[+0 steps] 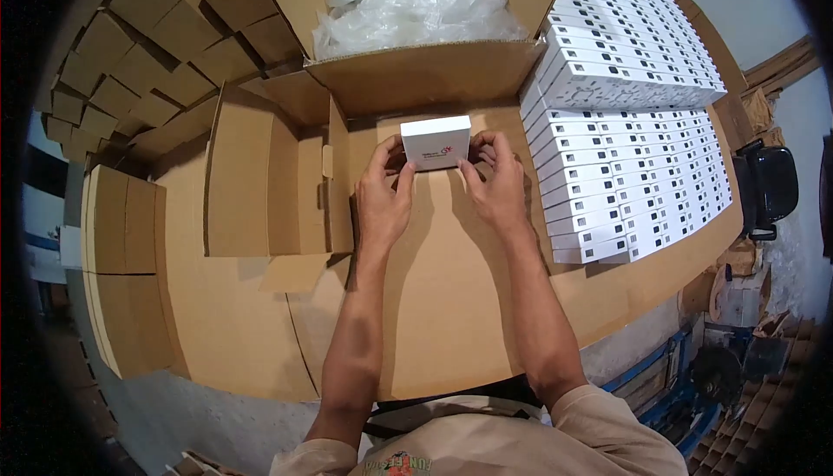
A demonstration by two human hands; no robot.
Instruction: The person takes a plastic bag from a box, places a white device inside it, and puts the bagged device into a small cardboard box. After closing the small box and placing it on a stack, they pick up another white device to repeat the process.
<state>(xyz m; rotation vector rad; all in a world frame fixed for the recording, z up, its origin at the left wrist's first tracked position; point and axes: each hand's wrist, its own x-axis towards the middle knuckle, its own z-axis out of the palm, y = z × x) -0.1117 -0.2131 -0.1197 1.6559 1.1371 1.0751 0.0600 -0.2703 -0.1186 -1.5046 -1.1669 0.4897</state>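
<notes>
Between my two hands stands a small white box (436, 144) with a dark and red print on the side facing me. My left hand (384, 196) grips its left edge, thumb at the front and fingers curled behind. On the opposite edge, my right hand (495, 183) holds it the same way. The box is upright at the far part of the cardboard-covered table (447, 302). To the left of my left hand is an open brown carton (239, 172), its inside showing bare cardboard walls.
Rows of stacked white boxes (625, 155) fill the right side. Behind my hands, a large carton (425, 77) holds clear plastic bags (416, 3). Many brown cartons (139, 51) are piled at the back left. Closed cartons (130, 276) stand at the left edge.
</notes>
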